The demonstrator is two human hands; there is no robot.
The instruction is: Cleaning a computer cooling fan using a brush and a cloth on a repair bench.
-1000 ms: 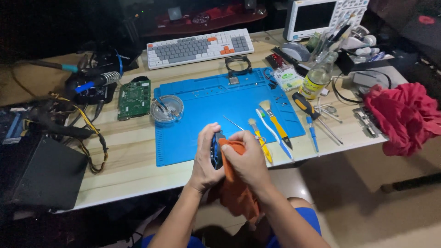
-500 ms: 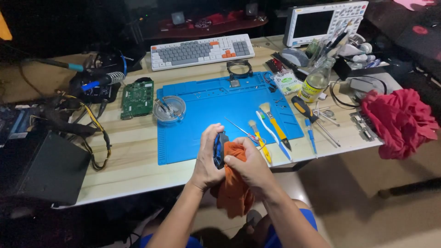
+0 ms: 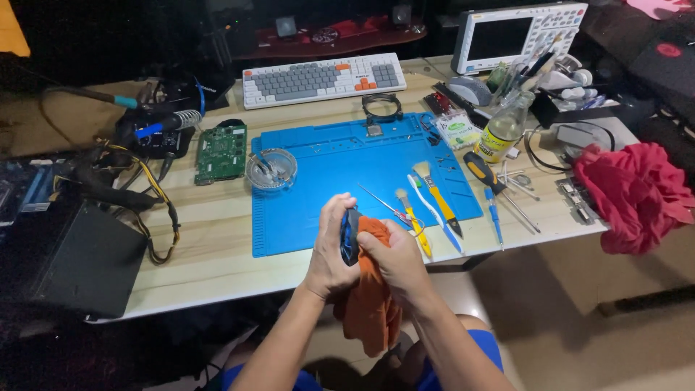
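My left hand (image 3: 329,250) grips a small dark blue device (image 3: 349,235), held on edge above the front edge of the blue work mat (image 3: 318,210). My right hand (image 3: 394,261) presses an orange cloth (image 3: 369,304) against the device's right side; the cloth hangs down below both hands toward my lap. Most of the device is hidden between my palms.
On the mat lie brushes and screwdrivers (image 3: 434,199) and a round clear dish (image 3: 271,168). A green circuit board (image 3: 221,152), a keyboard (image 3: 322,77), a bottle (image 3: 503,130), a red cloth (image 3: 637,192), an oscilloscope (image 3: 517,32) and a black box (image 3: 69,257) stand on the wooden table (image 3: 210,239).
My hands stay at the mat's front edge with the device and cloth; the right hand has shifted slightly over the device. The view has tilted a little.
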